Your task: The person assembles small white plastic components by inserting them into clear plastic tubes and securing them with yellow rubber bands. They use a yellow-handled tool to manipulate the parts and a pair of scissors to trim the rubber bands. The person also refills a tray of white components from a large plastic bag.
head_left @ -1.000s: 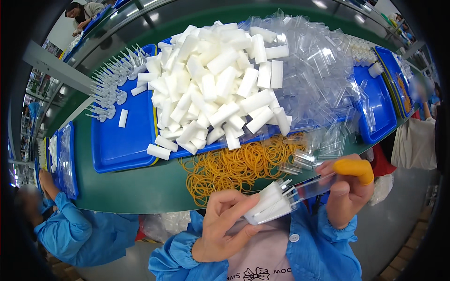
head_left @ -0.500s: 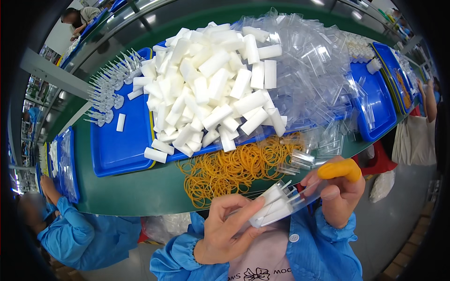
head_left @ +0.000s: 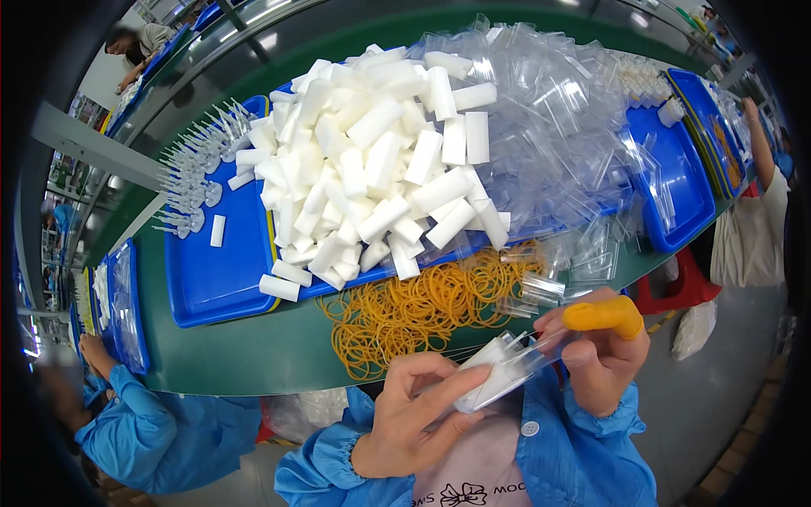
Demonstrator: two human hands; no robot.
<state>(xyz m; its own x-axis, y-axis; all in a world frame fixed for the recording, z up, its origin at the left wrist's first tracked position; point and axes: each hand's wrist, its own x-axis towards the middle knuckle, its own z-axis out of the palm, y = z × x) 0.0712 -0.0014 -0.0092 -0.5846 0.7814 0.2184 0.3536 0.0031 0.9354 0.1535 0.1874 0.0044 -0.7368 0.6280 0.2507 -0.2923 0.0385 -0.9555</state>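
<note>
Above my lap, my left hand is closed around a small bundle of white foam pieces and clear plastic. The bundle tilts, its upper end toward the rubber bands. My right hand, with a yellow finger cot on one finger, pinches a clear plastic sheet or sleeve. That plastic's left part overlaps the upper end of the bundle; whether it goes around it or lies over it, I cannot tell. Orange-yellow rubber bands lie in a heap just beyond my hands.
A big pile of white foam cylinders and a heap of clear plastic pieces fill the middle. Blue trays flank them, the left holding white pointed nozzle-like parts. A co-worker's blue sleeve is at left.
The clear plastic in my right hand has moved left and now overlaps the bundle's upper end. My left hand keeps its grip. The view has shifted slightly.
</note>
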